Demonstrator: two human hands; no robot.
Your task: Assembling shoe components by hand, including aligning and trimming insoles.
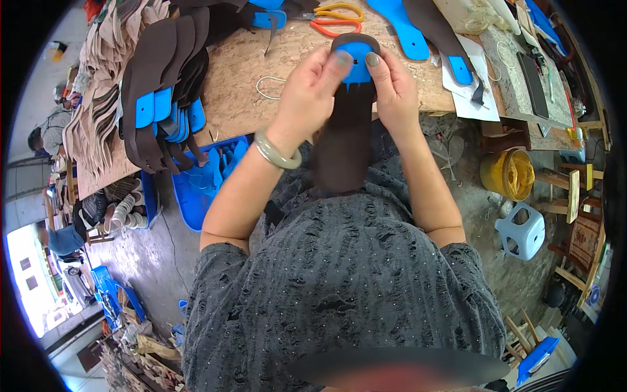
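Our left hand (313,81) and right hand (395,81) each pinch the matte, dark brown sole-shaped piece (343,137), thumbs on its smooth blue patch (356,49), fingers curled behind. We hold it above the near edge of the grainy wooden counter (235,65). On the counter's left lie wavy brown layers (155,62); below them, a glossy blue plastic bin (191,219); on its right, white paper (467,110).

You've got a dark grey top (339,281) on: loose cut, vertical ribbed lines, ragged slits all over, tiny pale specks scattered through. Short sleeves (219,277), same fabric, end above the elbows. Left wrist: one thick, rounded bangle (277,159), pale grey-green, smooth, slightly glossy. Right wrist bare. No gloves on your hands (307,95).
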